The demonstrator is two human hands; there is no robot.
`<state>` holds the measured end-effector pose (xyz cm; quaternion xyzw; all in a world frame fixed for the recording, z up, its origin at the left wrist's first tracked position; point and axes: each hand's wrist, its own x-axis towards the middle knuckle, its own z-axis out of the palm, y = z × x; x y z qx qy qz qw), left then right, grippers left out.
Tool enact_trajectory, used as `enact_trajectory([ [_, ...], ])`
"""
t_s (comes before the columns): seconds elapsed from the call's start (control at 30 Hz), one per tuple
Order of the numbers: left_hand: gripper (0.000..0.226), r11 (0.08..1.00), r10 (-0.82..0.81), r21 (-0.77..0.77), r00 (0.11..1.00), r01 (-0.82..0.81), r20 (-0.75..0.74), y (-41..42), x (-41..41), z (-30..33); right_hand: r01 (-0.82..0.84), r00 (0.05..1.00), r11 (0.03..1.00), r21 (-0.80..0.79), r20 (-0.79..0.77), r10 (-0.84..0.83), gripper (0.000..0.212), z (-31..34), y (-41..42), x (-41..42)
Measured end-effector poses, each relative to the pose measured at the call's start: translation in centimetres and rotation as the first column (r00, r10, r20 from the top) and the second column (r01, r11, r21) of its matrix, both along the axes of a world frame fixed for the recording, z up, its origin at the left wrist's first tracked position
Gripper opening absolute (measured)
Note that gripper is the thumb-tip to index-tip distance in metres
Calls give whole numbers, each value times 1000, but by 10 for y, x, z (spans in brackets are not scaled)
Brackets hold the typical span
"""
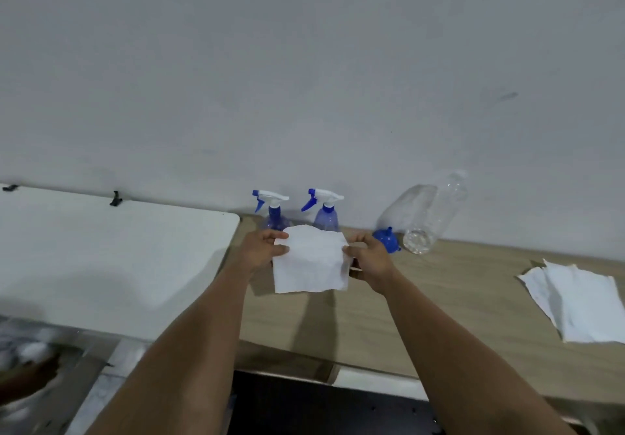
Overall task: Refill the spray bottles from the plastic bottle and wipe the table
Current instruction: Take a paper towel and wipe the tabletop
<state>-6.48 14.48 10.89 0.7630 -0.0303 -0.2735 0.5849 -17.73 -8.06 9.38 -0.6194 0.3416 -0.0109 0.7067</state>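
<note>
I hold a white paper towel [311, 260] spread out above the wooden table [456, 299]. My left hand [260, 248] pinches its left edge and my right hand [370, 260] pinches its right edge. Behind the towel two blue spray bottles [274, 213] [325, 211] with white-and-blue trigger heads stand upright against the wall. To their right a blue funnel [385, 238] lies on the table beside a clear plastic bottle [431, 215], which stands near the wall and looks nearly empty.
More white paper towels [575, 302] lie in a loose pile at the table's right end. A white table [101, 255] adjoins the wooden one on the left. The grey wall [304, 79] runs along the back. Dark floor shows below the front edge.
</note>
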Motion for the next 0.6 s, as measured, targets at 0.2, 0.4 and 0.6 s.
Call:
enact_trajectory([
  [0.2,32,974,-147,195,976,115,160,16,11,-1,-97,995,994,-45,-8,96,21,2,11,2],
  [0.4,38,925,-288,315,933,213,216,22,16,6,-179,983,954,-240,-92,161,12,11,8,4],
  [0.6,13,929,-274,338,896,152,349,22,11,10,-238,971,902,-361,-117,210,9,25,5,-7],
])
